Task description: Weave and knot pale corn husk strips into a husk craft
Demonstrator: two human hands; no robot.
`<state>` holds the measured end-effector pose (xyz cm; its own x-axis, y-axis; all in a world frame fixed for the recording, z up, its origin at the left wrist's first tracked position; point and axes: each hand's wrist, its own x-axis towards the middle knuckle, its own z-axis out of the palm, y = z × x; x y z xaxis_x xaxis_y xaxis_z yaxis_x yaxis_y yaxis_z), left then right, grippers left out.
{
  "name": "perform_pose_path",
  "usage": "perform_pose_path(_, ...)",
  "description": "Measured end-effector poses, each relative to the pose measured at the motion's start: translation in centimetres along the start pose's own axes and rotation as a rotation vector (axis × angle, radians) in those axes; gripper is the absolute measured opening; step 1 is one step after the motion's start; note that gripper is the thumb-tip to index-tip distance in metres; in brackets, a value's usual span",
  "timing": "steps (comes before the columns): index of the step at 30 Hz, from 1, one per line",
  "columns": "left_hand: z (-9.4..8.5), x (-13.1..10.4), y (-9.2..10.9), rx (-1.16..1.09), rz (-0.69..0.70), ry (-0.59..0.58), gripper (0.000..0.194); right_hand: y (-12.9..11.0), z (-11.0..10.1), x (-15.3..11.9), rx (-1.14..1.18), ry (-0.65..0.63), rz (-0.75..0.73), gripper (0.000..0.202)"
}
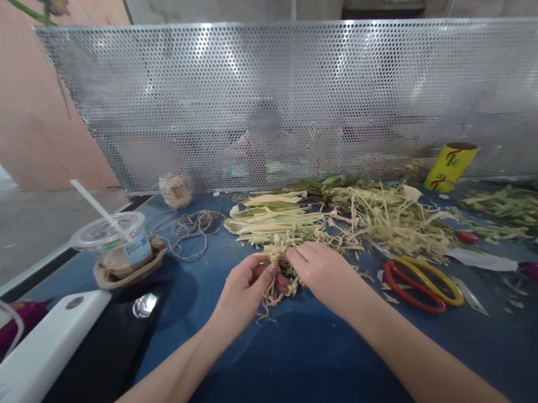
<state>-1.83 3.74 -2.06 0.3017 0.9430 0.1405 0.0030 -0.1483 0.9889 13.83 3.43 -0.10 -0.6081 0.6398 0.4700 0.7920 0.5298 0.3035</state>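
So, a small knotted bundle of pale, straw-coloured plant fibre (pixel 276 251) is being held just above the blue tabletop (pixel 245 359), pretty much front and centre. It's pinched by the left hand (pixel 242 285), thumb across the near side and fingers curled around behind. The right hand (pixel 319 270) is brought in against it from the other side, fingers bent over; its fingertips are partly hidden, so whether anything's actually gripped there can't be told. Some thin, rooty ends are left dangling below the left hand.

Right behind the hands, flat yellow-green strips of leaf husk (pixel 271 219) are laid roughly side by side, with a messy heap of pale green and cream shreds (pixel 393 216) piled up next to them. Over to the right, scissors with one red and one yellow handle loop (pixel 412 305) have been put down near the heap, and a yellow tube with red markings (pixel 448 169) is stood farther back, tilted a bit. On the left, a loose tangle of thin brown twine (pixel 197 224) is spread out, and a clear plastic cup with a white straw (pixel 116 243) is seated in a brown moulded cardboard holder (pixel 140 270).
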Motion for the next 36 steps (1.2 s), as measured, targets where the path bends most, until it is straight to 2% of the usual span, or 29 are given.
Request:
perform_pose_path(7,0.2,-0.1,0.4,-0.037,0.030,-0.014,0.022,0.0,-0.7,-0.2,0.066,-0.027,-0.003,0.016)
perform_pose_path(11,0.1,0.0,0.3,-0.049,0.047,0.008,0.024,0.5,-0.6,-0.1,0.177,-0.009,0.046,0.020)
perform_pose_path(15,-0.3,0.3,-0.1,-0.042,0.018,0.049,0.025,1.3,-0.1,-0.1,0.204,0.003,0.172,0.045)
perform_pose_path(20,-0.4,0.4,0.4,-0.014,-0.017,0.103,0.028,2.0,0.0,-0.3,0.297,0.034,0.252,0.035)
perform_pose_path(24,-0.2,0.2,0.9,0.015,-0.013,0.078,0.028,1.4,-0.3,-0.2,0.674,0.038,0.389,0.039)
perform_pose_path(27,-0.3,0.1,0.7,0.093,0.047,0.022,0.025,0.6,-0.1,-0.1,0.908,0.017,0.412,0.028)
perform_pose_path(29,-0.4,0.1,0.4,0.170,0.086,0.003,0.022,0.3,0.3,0.1,0.964,0.030,0.419,0.021)
perform_pose_path(32,-0.6,0.1,0.2,0.283,0.131,0.051,0.021,0.1,0.7,0.1,1.009,0.053,0.454,0.019)
perform_pose_path(36,-0.7,0.0,0.4,0.294,0.201,0.129,0.036,0.2,0.6,0.0,1.082,0.040,0.466,0.017)
